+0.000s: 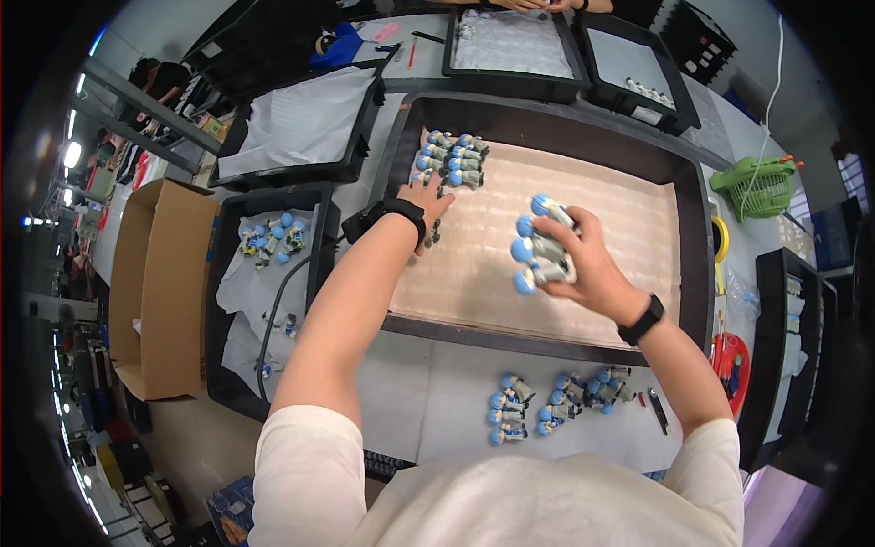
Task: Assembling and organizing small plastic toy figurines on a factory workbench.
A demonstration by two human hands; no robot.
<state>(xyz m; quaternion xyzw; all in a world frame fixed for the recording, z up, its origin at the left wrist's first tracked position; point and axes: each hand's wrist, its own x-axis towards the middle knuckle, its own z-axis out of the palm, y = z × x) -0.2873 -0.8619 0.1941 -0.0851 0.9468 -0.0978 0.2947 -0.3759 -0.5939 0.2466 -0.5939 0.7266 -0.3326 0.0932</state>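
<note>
Several small figurines (547, 246) with blue round heads and grey bodies sit side by side in my right hand (592, 269), its fingers closed around them. It holds them above the right-middle part of a large black tray (547, 342) with a pale liner (611, 191). My left hand (424, 205) is in the tray's left side, fingers spread, over or touching figurines there; part of them is hidden beneath it. Beyond its fingertips, similar figurines (467, 164) lie in two columns in the tray's far left corner.
More figurines (508, 410) lie on the white table nearest me, beside a dark pen-like tool (658, 410). At left stand a black bin (333, 219) of figurines and a cardboard box (187, 283). A green fan (761, 187) stands right. Another person's hands (529, 5) show at the far edge.
</note>
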